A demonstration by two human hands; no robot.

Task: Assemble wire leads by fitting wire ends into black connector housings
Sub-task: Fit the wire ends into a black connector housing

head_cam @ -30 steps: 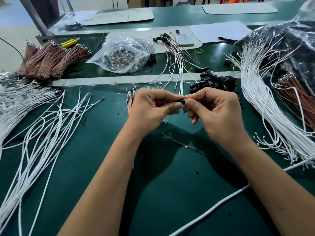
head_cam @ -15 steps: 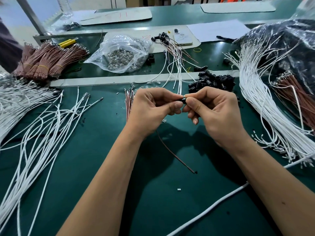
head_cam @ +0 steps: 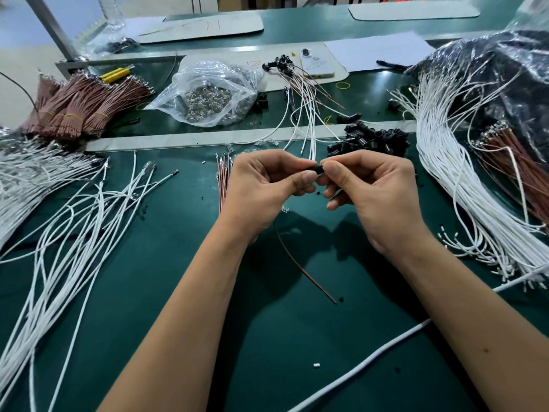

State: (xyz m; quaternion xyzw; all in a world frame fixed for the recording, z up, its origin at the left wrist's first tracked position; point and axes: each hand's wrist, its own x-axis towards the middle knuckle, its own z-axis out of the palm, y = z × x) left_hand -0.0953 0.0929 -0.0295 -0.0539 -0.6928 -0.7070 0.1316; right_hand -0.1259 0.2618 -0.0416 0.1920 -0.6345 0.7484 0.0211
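Black plastic connector housing (head_cam: 319,169) sits pinched between both hands above the green bench mat (head_cam: 184,292). Right hand (head_cam: 368,197) clamps it by thumb and forefinger; left hand (head_cam: 267,188) pinches its opposite end, where a thin brown wire (head_cam: 300,264) trails down toward the person. Housing axis runs left-right, so insertion would likely proceed from the left hand.

Bright, even overhead light, no harsh hotspots. Soft dark shadows of both forearms fall on the green worktop (head_cam: 178,292) below the hands, strongest mid-frame. Specular glare on the clear plastic bag (head_cam: 214,93) and the black plastic sheeting (head_cam: 505,84) at right. Wide-angle distortion: worktop edges bow, wires stretch near the corners. Centre sharp; far background slightly soft, top-left washed out. No motion blur visible.
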